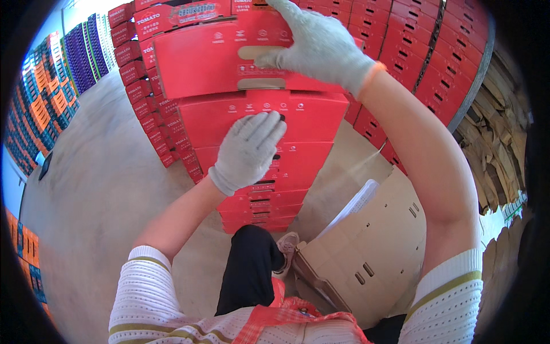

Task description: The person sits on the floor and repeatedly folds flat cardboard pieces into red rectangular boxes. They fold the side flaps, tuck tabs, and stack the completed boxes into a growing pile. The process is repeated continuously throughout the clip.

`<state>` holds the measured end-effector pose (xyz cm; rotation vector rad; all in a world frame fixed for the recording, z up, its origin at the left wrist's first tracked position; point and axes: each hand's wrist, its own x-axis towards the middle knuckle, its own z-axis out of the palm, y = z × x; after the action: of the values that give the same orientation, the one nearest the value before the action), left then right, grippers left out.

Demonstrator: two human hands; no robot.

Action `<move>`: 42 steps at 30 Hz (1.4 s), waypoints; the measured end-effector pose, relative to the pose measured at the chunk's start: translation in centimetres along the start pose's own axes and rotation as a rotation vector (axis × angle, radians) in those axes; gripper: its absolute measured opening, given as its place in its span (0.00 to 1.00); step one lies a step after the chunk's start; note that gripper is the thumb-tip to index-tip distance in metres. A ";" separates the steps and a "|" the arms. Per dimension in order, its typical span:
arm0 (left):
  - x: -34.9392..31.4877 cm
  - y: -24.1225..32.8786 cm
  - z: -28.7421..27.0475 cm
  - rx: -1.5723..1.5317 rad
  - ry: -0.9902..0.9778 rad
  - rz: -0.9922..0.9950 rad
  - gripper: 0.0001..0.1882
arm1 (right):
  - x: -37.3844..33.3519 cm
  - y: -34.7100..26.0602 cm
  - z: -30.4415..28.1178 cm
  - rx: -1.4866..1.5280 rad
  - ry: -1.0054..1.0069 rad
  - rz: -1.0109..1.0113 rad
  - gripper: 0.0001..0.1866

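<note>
Stacking is seen well under way: a tall column of red printed cardboard boxes (258, 172) is already built up from the concrete floor (97, 189), and the uppermost red cardboard box (200, 60) is being set on top of it. The gloved right hand (321, 46) is laid open over the handle cut-out of that top box, with the thumb hooked at the slot, so a light grip rather than a full clasp is judged. The gloved left hand (249, 149) is pressed flat, fingers together, against the front of the box just below, steadying the column. The top box is judged not yet squared up, since its edge overhangs toward the left hand. Beyond the right hand, further red stacks (435, 51) are already finished. Below the right forearm, flattened brown cardboard blanks (366, 246) are leaning, apparently left to be folded.
</note>
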<state>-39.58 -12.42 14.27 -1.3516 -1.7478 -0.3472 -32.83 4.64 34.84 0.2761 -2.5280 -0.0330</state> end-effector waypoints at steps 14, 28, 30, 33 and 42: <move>0.8 2.4 0.5 -0.195 0.047 -0.226 0.32 | 2.2 0.5 2.0 -0.095 0.096 -0.041 0.46; 0.2 1.6 0.6 -0.140 0.099 -0.123 0.27 | -0.4 -2.7 0.8 0.039 0.213 0.021 0.48; 0.3 1.4 1.0 -0.077 0.107 -0.043 0.25 | -2.2 -1.4 0.7 0.179 0.166 0.030 0.44; 0.0 3.1 1.6 -0.149 0.228 -0.095 0.25 | -9.5 -1.8 5.4 0.361 0.481 0.052 0.35; -5.8 21.3 18.6 -0.754 -0.668 0.171 0.46 | -59.7 0.8 18.1 0.359 0.408 1.732 0.29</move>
<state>-29.21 4.24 -6.88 -2.3468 -2.1049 -0.5306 4.86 16.93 -13.31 -1.5654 -1.5915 0.9885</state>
